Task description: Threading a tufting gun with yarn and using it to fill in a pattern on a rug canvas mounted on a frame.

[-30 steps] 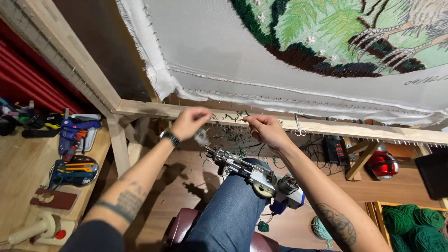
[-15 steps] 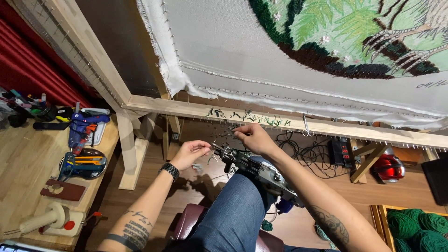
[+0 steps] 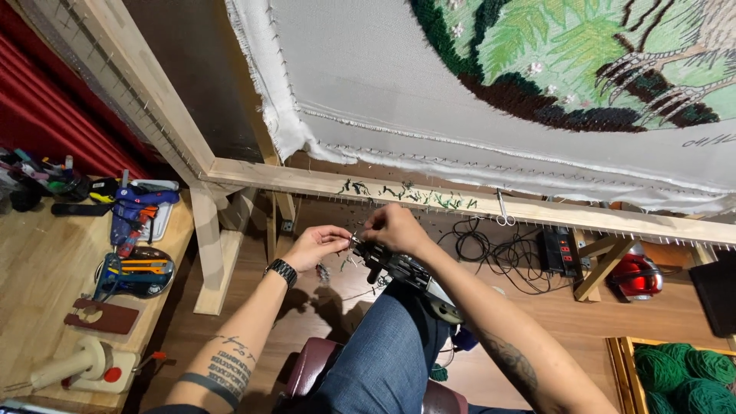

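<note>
A black and silver tufting gun (image 3: 402, 272) lies across my jeans-clad lap, nose pointing up-left. My right hand (image 3: 392, 228) is closed over its front end. My left hand (image 3: 318, 245), with a black watch on the wrist, pinches something small at the tip of the gun; a thin thread seems to hang there. Both hands are below the wooden frame rail (image 3: 475, 203), where green yarn scraps (image 3: 399, 192) lie. Above it is stretched white cloth (image 3: 429, 100) with a green tufted picture (image 3: 583, 61).
Small scissors (image 3: 502, 211) hang on the rail. A wooden side table (image 3: 46, 307) at left carries a blue tool (image 3: 134, 211), a tape holder and other tools. Cables and a power strip (image 3: 560, 249) lie on the floor. Green yarn balls (image 3: 682, 376) fill a box at the lower right.
Both hands came down from the frame rail to the front of the tufting gun on my lap. The view has tilted slightly.
</note>
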